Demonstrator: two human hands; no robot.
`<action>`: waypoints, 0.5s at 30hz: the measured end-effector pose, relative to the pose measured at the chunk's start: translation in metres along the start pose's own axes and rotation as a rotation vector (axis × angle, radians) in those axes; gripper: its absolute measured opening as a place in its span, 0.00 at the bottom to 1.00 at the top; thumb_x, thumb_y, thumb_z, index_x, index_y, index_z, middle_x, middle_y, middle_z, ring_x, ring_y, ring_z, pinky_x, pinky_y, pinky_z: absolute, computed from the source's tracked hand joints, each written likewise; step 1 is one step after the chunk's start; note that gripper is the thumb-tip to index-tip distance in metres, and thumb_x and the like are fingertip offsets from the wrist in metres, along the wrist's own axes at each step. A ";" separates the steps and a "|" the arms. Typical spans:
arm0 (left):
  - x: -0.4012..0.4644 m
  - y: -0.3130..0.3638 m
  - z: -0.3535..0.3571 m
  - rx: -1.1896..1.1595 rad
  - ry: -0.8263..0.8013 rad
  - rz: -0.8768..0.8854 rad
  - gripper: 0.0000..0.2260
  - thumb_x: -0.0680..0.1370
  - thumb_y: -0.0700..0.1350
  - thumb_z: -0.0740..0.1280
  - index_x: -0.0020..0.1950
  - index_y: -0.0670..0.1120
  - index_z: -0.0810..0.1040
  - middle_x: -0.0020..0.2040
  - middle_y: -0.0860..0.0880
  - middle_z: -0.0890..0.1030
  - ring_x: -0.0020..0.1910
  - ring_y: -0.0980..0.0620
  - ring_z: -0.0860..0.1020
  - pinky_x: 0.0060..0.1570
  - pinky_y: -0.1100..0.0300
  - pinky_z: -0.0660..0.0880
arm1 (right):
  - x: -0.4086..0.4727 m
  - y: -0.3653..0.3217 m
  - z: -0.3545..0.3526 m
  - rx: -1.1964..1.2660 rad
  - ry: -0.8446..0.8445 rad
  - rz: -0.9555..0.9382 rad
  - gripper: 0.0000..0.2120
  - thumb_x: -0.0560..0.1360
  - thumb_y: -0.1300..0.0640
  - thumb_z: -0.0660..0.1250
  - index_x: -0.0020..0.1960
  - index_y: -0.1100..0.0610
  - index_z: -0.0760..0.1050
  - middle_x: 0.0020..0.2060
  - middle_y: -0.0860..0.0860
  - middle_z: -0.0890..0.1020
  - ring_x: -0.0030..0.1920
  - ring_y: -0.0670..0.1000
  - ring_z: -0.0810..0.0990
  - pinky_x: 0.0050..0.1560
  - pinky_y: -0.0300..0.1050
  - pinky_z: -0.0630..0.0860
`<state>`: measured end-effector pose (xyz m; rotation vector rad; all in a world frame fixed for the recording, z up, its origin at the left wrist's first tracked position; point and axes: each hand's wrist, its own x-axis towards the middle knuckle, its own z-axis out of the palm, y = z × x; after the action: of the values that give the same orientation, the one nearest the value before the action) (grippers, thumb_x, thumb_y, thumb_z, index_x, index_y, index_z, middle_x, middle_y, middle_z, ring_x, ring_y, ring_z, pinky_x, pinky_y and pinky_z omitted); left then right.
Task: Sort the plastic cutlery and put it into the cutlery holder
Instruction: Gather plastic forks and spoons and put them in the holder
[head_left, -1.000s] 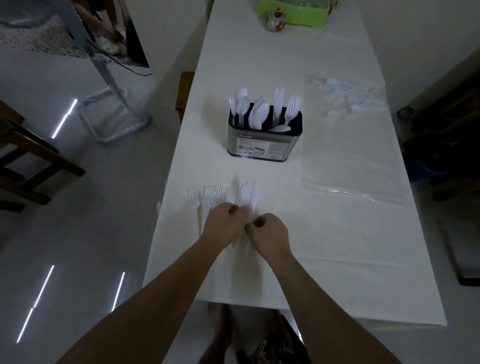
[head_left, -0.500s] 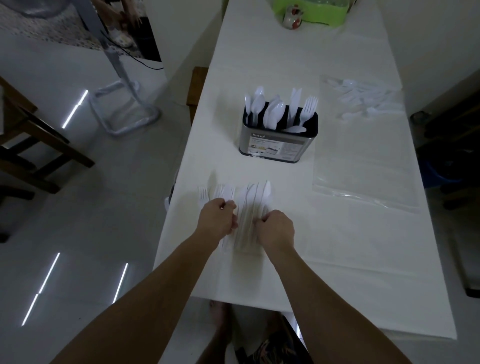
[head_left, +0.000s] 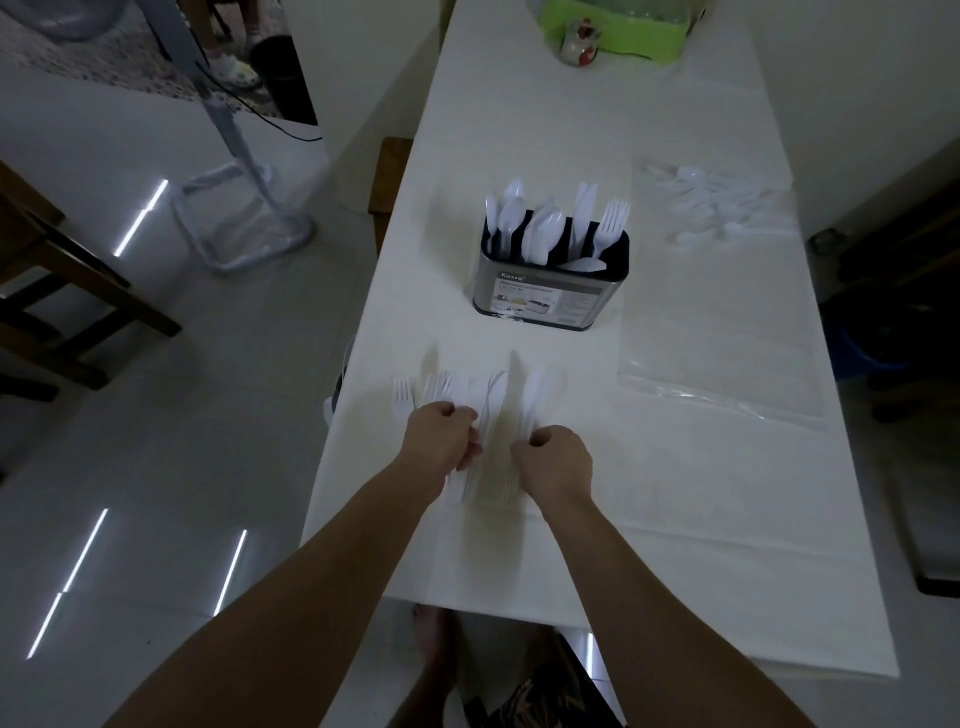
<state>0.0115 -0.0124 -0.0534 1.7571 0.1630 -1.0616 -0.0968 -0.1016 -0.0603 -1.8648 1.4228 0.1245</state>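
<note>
Dim room, pale tiled floor (head_left: 156, 415) with streaks of reflected light. Long table (head_left: 675, 519) under a white cloth, running away from the camera beside a light wall.

Head view, only one. Near edge of table: loose white plastic cutlery (head_left: 488, 400) spread flat, hard to separate from the white cloth. Forks (head_left: 402, 397) at the left of the spread, tines pointing away; knives (head_left: 537, 395) at the right; pieces between blurred, type unclear. Handles mostly hidden under the hands.

Left hand (head_left: 441, 441) knuckles up, fingers curled round several handles at the left of the spread. Right hand (head_left: 556, 460) likewise curled, pinching handles of the right-hand pieces. Exact count in either hand not readable.

Cutlery holder (head_left: 550, 291) upright mid-table, well beyond the hands: metal body with a paper label, dark rim. Spoons standing in its left part, knives and forks at the right, one piece lying across the rim. Inner dividers not visible.

Clear plastic bag (head_left: 717, 322) flat on the table right of the holder, more white cutlery (head_left: 722, 208) inside at its far end, faint and indistinct.

Far end: green tray (head_left: 623, 36) cut off by the frame top, small patterned cup (head_left: 579, 44) before it.

Left of table: wooden chair (head_left: 62, 291) partly cut off, metal stand base (head_left: 244, 228) on the floor. Bare feet visible below the table edge.
</note>
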 end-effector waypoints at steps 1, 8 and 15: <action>0.001 0.000 0.001 0.002 -0.002 0.010 0.08 0.79 0.42 0.65 0.48 0.38 0.80 0.39 0.40 0.80 0.36 0.46 0.79 0.37 0.55 0.75 | -0.004 -0.002 0.001 -0.002 -0.017 -0.046 0.13 0.68 0.58 0.65 0.27 0.55 0.67 0.22 0.49 0.71 0.24 0.50 0.70 0.27 0.41 0.67; 0.003 0.006 0.003 0.176 0.022 0.103 0.13 0.78 0.51 0.68 0.47 0.40 0.81 0.42 0.45 0.83 0.42 0.48 0.81 0.43 0.55 0.78 | -0.027 -0.015 0.019 -0.024 -0.127 -0.301 0.08 0.76 0.51 0.66 0.50 0.54 0.80 0.44 0.48 0.83 0.43 0.48 0.79 0.45 0.39 0.73; 0.011 0.010 -0.017 0.097 0.106 0.061 0.10 0.81 0.45 0.61 0.52 0.41 0.80 0.38 0.47 0.80 0.37 0.50 0.77 0.37 0.57 0.72 | -0.009 0.000 0.013 -0.154 0.083 -0.131 0.11 0.78 0.49 0.63 0.50 0.56 0.77 0.43 0.52 0.82 0.44 0.55 0.81 0.43 0.45 0.77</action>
<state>0.0337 -0.0070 -0.0528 1.8953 0.1242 -0.9462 -0.0960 -0.0866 -0.0646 -2.1055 1.3747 0.0958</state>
